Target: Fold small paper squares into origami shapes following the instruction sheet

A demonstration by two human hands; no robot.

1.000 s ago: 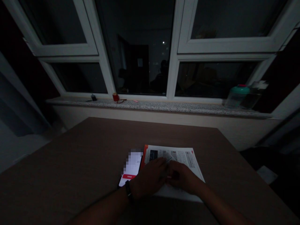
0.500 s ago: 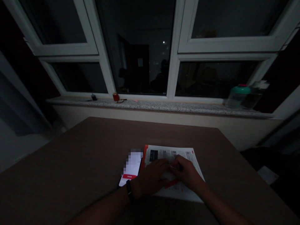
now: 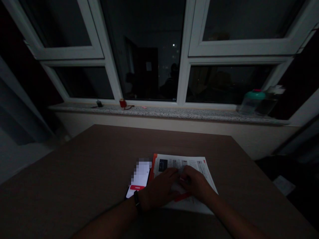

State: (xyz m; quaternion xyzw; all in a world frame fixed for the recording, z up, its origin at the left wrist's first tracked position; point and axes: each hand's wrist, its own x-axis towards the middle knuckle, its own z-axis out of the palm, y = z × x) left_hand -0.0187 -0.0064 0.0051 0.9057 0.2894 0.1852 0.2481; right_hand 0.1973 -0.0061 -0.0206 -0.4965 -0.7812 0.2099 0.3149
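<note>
A printed page or booklet (image 3: 203, 199) with an orange left edge lies on the table under both my hands. My left hand (image 3: 160, 189), with a dark band (image 3: 137, 200) at the wrist, rests on it with fingers stretched to the right and thumb apart. My right hand (image 3: 194, 182) is closed in a pinch beside the left fingertips. Something small and pale shows at its fingers, too dim to name. A red strip (image 3: 182, 197) lies on the page below the hands, partly covered. Left of the page is a phone (image 3: 141, 174) with a lit screen, part of it pixelated.
The brown table (image 3: 119, 142) reaches toward a granite windowsill (image 3: 174, 113). On the sill stand a clear bottle with a teal lid (image 3: 253, 101), another clear container (image 3: 270, 101), a small red jar (image 3: 123, 103) and a small dark bottle (image 3: 99, 103). The room is dim.
My right hand has shifted very slightly, its fingers still pinched. My left hand and the page stay in place.
</note>
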